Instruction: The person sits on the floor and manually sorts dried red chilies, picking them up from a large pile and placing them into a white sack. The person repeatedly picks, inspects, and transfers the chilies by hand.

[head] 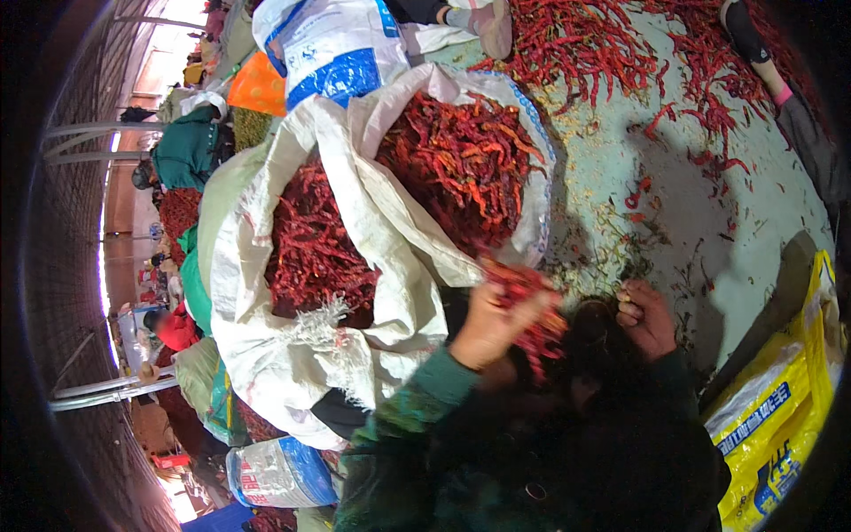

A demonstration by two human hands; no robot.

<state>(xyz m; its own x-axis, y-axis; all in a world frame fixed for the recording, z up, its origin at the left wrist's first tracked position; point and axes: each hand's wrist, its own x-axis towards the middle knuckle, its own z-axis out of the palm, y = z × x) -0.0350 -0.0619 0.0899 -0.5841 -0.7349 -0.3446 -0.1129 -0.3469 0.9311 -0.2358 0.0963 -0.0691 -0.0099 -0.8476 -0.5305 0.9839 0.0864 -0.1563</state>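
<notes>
My left hand (495,319), in a dark green sleeve, is closed around a bunch of dried red chillies (525,292), just beyond the near edge of an open woven sack. That white sack (544,166) with a blue-patterned rim holds many red chillies (488,166). Beside it on the left, another white woven sack (243,346) with a frayed edge holds darker red chillies (319,246). My right hand (643,318) is above the floor to the right of the bunch, its fingers curled in; a small pale bit shows at the fingertips, too small to name.
Loose chillies (585,46) lie heaped on the pale floor (771,206), with stem scraps scattered nearer. A yellow printed bag (764,425) stands at the lower right. Another person's leg (804,139) reaches in at right, a shoe (495,30) at top. People sit among sacks at left.
</notes>
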